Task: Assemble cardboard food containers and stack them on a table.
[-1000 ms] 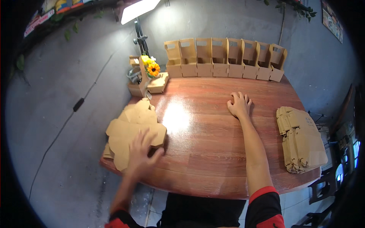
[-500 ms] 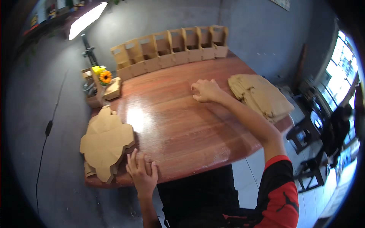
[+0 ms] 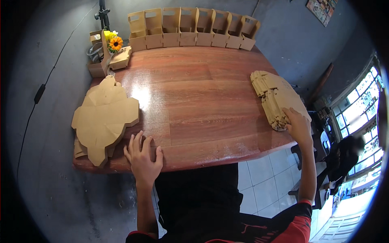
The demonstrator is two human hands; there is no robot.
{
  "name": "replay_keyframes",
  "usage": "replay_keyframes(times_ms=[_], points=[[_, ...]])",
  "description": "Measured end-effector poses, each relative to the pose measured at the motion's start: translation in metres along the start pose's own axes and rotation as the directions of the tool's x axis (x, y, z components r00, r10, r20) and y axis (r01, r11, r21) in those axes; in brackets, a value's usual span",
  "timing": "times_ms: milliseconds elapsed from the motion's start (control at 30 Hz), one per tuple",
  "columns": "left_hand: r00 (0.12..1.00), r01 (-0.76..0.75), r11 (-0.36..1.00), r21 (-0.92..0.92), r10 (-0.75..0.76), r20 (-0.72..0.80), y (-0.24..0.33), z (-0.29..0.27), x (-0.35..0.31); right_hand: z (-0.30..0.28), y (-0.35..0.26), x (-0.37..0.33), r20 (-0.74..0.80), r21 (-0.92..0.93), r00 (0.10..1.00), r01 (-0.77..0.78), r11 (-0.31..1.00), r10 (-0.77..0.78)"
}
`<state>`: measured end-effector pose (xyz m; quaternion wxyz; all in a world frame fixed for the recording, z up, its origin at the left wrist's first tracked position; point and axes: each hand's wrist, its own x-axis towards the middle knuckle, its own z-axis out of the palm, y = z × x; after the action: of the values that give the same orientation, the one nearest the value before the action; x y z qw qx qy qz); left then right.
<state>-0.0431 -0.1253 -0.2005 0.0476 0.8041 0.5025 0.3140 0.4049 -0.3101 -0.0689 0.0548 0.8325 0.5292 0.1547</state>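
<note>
My left hand (image 3: 143,160) lies on the table's front edge with its fingers spread and nothing in them. Just left of it is a stack of flat, die-cut brown cardboard blanks (image 3: 101,115), with rounded sides and tabs. On the right, my right hand (image 3: 298,124) touches the near end of a second stack of brown cardboard pieces (image 3: 283,95), whose folded edges face the table's middle. Its thumb and forefinger are apart at the stack's edge; the other fingers are partly hidden, and no piece is lifted.
Several assembled cardboard holders (image 3: 188,30) stand in a curved row along the back of the wooden table (image 3: 202,97). At the back left are a cardboard caddy (image 3: 97,67), artificial flowers (image 3: 116,43) and a small cardboard box (image 3: 121,58). A dark stool (image 3: 298,156) stands beyond the right edge.
My right hand has moved right and nearer, from above the table's middle to the right cardboard stack. The left hand stays at the front edge. The view has tilted downward.
</note>
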Motion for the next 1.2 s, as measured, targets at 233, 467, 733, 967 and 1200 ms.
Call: replay_keyframes(times_ms=[233, 467, 733, 967, 1200], points=[[1.0, -0.01, 1.0, 0.028, 0.009, 0.012, -0.003, 0.002, -0.002, 0.021, -0.021, -0.009, -0.124, -0.098, 0.985, -0.134, 0.986, 0.121], [0.998, -0.059, 0.997, 0.058, 0.06, -0.02, 0.016, -0.011, 0.002, 0.043, -0.023, -0.016, -0.429, -0.169, 0.901, -0.146, 0.975, 0.061], [0.826, -0.563, 0.816, -0.132, 0.561, -0.056, 0.081, -0.102, 0.067, 0.034, -0.015, -0.017, -0.459, 0.1, 0.871, -0.142, 0.985, 0.172], [0.603, -0.762, 0.641, -0.09, 0.652, -0.459, 0.156, -0.165, 0.127, 0.02, -0.018, 0.03, -0.172, 0.096, 0.895, -0.401, 0.911, 0.412], [0.485, -0.87, 0.133, -0.475, 0.397, -0.779, 0.14, -0.163, 0.153, 0.004, -0.025, 0.041, -0.074, -0.042, 0.941, -0.335, 0.941, 0.331]])
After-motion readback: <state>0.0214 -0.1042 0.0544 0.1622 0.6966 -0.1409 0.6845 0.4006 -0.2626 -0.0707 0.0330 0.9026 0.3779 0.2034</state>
